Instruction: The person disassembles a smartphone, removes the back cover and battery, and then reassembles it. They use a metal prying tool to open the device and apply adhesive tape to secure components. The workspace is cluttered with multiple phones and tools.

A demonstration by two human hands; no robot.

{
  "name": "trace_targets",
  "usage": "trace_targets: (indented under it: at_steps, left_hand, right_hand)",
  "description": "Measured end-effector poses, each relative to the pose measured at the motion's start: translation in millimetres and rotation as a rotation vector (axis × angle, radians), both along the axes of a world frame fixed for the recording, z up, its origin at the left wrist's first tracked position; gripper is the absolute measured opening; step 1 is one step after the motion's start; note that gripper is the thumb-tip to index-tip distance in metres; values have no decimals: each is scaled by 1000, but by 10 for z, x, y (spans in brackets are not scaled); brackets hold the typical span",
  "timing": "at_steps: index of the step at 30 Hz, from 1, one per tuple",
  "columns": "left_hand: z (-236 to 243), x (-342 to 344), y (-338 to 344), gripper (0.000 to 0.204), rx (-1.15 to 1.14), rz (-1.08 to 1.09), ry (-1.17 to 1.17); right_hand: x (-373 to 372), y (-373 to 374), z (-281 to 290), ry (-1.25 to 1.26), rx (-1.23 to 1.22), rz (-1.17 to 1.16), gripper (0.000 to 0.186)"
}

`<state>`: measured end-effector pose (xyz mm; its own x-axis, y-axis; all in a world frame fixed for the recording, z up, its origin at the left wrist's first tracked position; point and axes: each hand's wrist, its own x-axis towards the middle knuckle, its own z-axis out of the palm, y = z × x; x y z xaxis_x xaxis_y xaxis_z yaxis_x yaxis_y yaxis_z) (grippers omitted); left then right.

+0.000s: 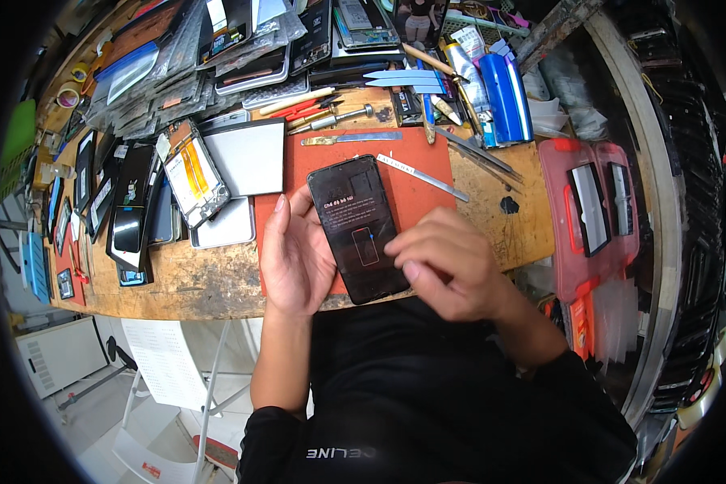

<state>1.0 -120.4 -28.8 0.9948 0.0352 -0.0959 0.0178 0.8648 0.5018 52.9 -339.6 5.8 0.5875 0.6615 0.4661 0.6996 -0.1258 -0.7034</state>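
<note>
A black smartphone (358,230) lies tilted in my left hand (298,258), its screen facing up. My left thumb stands out to the side while the other fingers go behind the phone, partly hidden by it. White text and a red outline of a phone glow on the dark screen. My right hand (452,266) is at the phone's lower right edge with its fingers loosely curled and nothing visible in them. Whether its fingertips touch the phone, I cannot tell. Beneath is a red work mat (298,168), with a flat metal blade (427,178) and a spudger-like tool (351,139) beyond the phone.
An opened phone with orange ribbon cables (194,173) sits left of the mat beside a white panel (254,153). Stacked phone parts (242,48) fill the back. Screwdrivers (331,119) and a blue cylinder (506,101) stand farther off. A translucent red case (573,266) hangs at the right.
</note>
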Motion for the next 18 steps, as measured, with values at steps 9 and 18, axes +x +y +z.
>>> trace_targets:
  at_steps: [9,18]
  left_hand:
    - [-12,-3,-21,58,30,26,22]
    - [-64,-20,-9,57,15,29,7]
  right_hand:
    - [79,86,-26,-100,-73,-3,11]
    - [-54,29,-70,374,-122,-270,21]
